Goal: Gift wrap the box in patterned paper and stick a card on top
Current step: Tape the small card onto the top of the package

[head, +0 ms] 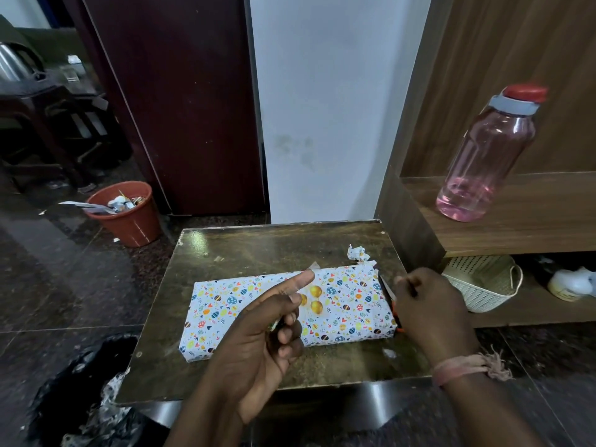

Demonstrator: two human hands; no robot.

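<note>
The box [287,312] lies fully wrapped on the table [245,250] with a balloon card [312,298] seemingly on top, so taping looks left; left hand [267,330] pinches tape, right hand [429,304] curled, grip unclear; bin [125,214] holds scraps, bottle [483,156] little liquid

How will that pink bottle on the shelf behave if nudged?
The pink bottle is tall and narrow, so it probably tips easily. Only the bottom seems to hold liquid, so likely light. Its smooth round body would probably roll once down.
</note>
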